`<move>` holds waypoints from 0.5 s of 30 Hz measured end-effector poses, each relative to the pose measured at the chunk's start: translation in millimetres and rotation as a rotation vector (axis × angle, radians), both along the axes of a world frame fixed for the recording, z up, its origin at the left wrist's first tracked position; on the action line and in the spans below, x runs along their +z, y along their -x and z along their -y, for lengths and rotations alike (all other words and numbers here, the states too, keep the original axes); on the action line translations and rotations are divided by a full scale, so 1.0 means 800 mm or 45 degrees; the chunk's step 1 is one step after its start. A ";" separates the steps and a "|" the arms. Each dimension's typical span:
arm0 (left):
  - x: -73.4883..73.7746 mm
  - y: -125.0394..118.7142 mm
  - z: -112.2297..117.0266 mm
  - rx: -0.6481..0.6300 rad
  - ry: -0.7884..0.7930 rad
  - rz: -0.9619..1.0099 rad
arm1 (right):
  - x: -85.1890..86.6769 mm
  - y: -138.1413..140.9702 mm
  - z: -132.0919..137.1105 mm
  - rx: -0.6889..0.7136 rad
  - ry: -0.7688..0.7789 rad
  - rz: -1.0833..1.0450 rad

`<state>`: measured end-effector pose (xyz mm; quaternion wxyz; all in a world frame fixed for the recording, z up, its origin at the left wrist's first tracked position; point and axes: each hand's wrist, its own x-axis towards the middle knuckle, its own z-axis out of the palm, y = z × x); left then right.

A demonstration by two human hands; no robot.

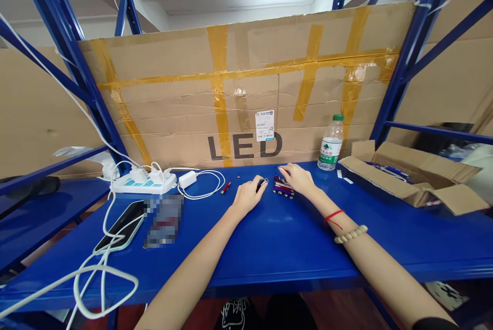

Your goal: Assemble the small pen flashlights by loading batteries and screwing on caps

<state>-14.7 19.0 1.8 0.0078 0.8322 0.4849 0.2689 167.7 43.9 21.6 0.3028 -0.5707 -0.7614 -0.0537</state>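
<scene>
On the blue shelf top, my left hand point(248, 195) is closed around a small dark cylinder with a silver ring point(262, 184), which looks like a keychain penlight; most of it is hidden by the fingers. To its right, my right hand point(299, 178) rests palm down, fingers reaching left with their tips apart. Its palm edge is beside a row of small red and purple metal cylinders point(283, 188) with silvery ends, partly covered by the hand. One red cylinder point(225, 188) lies alone left of my left hand. A tiny round piece point(238, 177) sits farther back.
A white power strip point(144, 183) with cables, a phone point(122, 227) and a blurred flat item point(165, 221) occupy the left. A water bottle point(330, 146) and an open cardboard box point(400, 178) stand right. Behind rises a taped cardboard panel point(173, 119) between blue posts.
</scene>
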 end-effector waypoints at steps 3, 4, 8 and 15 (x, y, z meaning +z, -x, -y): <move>-0.002 0.003 -0.002 0.077 -0.006 0.007 | -0.002 -0.017 -0.005 -0.150 0.188 0.138; -0.003 0.004 -0.003 0.104 -0.007 0.006 | -0.003 -0.020 -0.005 -0.182 0.236 0.169; -0.008 0.007 -0.006 0.167 -0.035 0.018 | -0.001 -0.021 -0.002 -0.237 0.304 0.242; -0.004 0.006 -0.003 0.156 -0.101 0.023 | -0.002 -0.021 -0.001 -0.238 0.343 0.153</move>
